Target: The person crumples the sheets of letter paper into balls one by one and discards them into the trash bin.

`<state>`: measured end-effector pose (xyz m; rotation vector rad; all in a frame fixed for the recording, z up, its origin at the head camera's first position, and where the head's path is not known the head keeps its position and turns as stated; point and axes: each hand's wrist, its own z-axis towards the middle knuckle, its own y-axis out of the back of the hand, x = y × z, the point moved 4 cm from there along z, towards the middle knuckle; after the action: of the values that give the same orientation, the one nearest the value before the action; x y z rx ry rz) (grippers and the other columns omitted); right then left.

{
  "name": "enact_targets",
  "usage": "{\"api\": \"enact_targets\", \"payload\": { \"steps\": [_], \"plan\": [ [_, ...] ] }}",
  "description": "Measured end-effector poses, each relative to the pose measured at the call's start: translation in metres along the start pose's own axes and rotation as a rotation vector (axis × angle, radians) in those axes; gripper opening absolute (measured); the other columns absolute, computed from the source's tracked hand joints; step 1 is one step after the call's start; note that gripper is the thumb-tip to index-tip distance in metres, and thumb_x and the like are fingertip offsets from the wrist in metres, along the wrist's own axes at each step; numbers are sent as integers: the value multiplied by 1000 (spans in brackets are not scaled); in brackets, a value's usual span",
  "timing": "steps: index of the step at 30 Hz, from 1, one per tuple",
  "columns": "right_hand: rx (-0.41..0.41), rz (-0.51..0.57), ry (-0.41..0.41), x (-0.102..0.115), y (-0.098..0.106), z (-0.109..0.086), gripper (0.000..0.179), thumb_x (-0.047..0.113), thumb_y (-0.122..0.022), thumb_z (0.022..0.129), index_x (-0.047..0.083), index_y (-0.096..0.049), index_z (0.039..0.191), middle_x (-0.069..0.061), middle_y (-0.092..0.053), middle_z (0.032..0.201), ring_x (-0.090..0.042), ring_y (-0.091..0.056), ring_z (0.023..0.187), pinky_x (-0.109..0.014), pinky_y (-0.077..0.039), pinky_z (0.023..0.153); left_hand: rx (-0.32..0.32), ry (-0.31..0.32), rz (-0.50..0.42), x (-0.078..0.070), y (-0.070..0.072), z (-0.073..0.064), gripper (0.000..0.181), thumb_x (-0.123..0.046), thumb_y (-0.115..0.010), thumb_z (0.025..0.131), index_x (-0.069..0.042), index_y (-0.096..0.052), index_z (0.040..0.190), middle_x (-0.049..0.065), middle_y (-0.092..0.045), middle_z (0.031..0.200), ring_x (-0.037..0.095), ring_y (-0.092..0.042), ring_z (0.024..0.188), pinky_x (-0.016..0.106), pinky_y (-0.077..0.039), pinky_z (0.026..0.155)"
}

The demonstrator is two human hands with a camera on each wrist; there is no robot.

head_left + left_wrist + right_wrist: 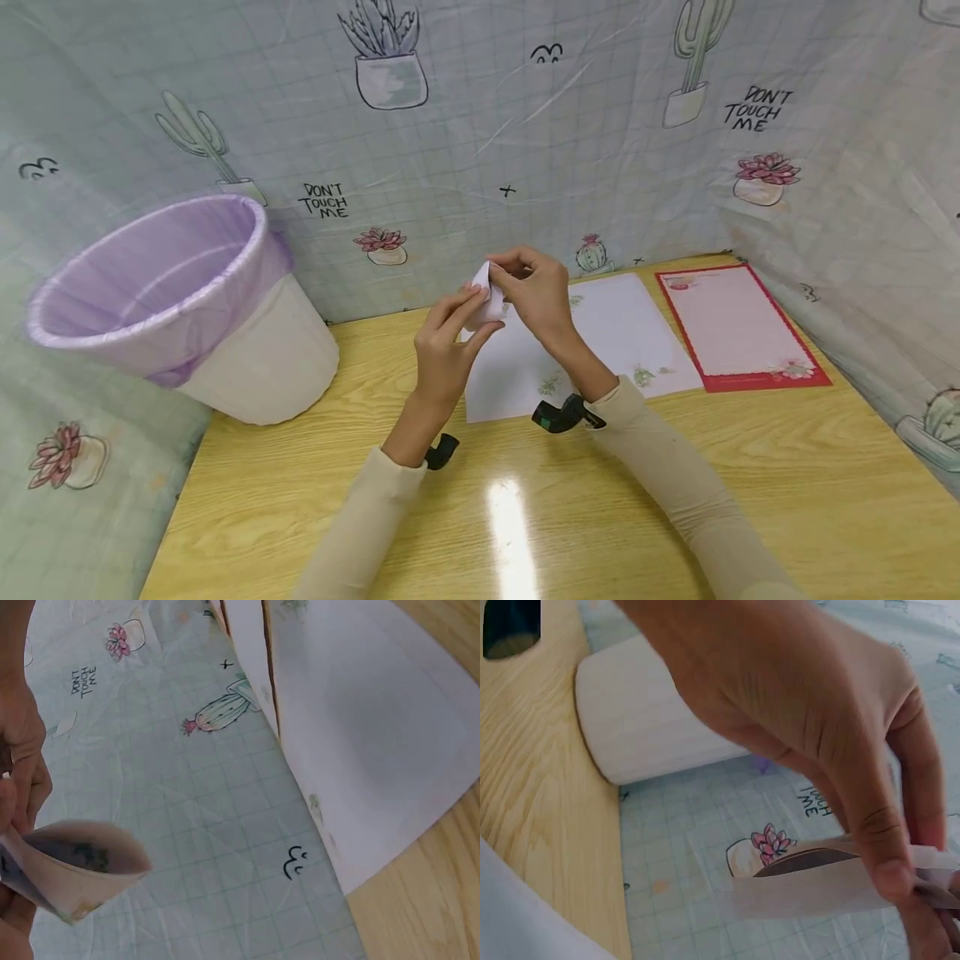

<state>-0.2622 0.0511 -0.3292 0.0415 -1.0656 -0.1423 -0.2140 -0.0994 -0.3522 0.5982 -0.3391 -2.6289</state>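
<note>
Both hands are raised at the far side of the table, holding one sheet of paper point(491, 310) curled into a cone-like shape. Its open end and some green print inside show in the left wrist view, where the curled paper point(105, 879) sits at the lower left. My left hand point(447, 337) grips the lower left side, thumb below and fingers across the front. At the upper tip, my right hand point(536, 292) pinches the paper edge between thumb and fingers. The right wrist view shows that right thumb pressing the rolled paper point(810, 892) near the left fingers.
Beneath the hands lies a white sheet with green leaf prints point(592, 342). To its right is a red-bordered sheet point(738, 325). A white bin point(270, 358) with a purple liner point(258, 242) stands at the left. Cactus-printed cloth point(465, 125) hangs behind the wooden table point(315, 500).
</note>
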Motion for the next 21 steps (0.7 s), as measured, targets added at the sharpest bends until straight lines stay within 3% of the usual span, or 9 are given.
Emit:
{"api": "enact_targets", "payload": {
  "steps": [8,13,16,21],
  "plan": [
    [265,242,-132,7,1,-1,25,11,-61,103,-4,-69,121,-17,-64,123,-27,-68,106,-34,-60,86,-156,50,-35,9,13,8,20,-1,-82,82,2,-78,101,16,-70,100,29,-71,95,27,-58,87],
    [456,219,-135,11,4,1,28,13,-62,103,1,-65,128,-11,-60,137,-26,-63,119,-40,-57,95,-203,86,-164,10,22,11,16,11,-79,80,8,-76,96,21,-67,93,32,-69,89,29,-60,82],
    [522,193,-121,11,5,3,31,11,-67,100,5,-64,130,-8,-58,141,-25,-59,125,-45,-55,97,-199,116,-247,8,26,13,19,17,-78,78,11,-75,95,23,-66,92,27,-69,91,31,-60,83],
    [542,257,-154,10,0,-1,35,3,-71,95,2,-62,129,-10,-56,143,-30,-59,127,-47,-55,97,-203,145,-267,8,31,13,22,17,-80,75,11,-74,96,24,-66,89,22,-69,92,33,-60,86]
  ]
}}
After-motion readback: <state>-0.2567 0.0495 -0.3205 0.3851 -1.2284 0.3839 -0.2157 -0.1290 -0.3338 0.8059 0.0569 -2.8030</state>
